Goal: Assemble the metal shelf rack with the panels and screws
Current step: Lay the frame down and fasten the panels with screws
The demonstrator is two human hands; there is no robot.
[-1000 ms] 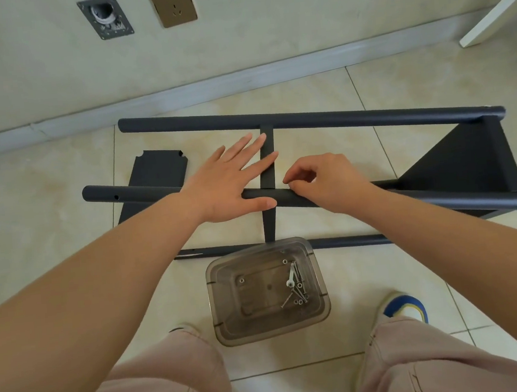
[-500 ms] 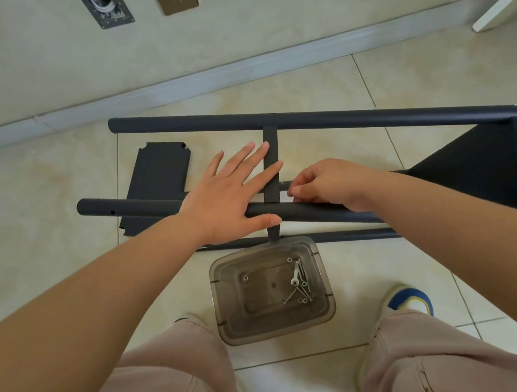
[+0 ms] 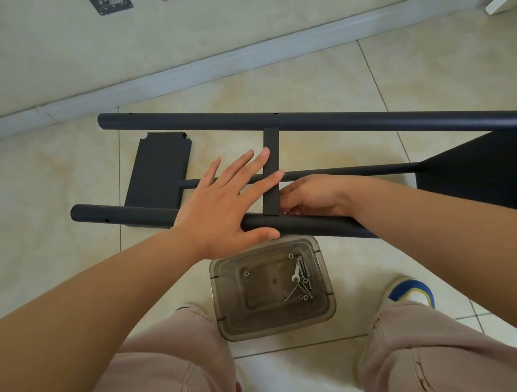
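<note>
1. One view only, worn on the person's head, with no second view to share the scene.
2. It faces forward and steeply down at the tiled floor (image 3: 427,65), close above the knees.
3. Its wide angle takes in the wall (image 3: 235,16) along the top edge.

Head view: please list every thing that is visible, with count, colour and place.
Tubes: two thick, dark grey, lying across the floor, far and near.
Crossbar: one, dark grey, between the tubes.
Thin rod: one, dark, between the tubes.
Panels: two, dark grey, one flat at left, one at right.
Box: one, clear smoky, by the feet.
Screws: several, silver, inside the box.
Wall plates: two, top edge.
Left hand: flat on the near tube.
Right hand: fingers curled at the crossbar joint.
</note>
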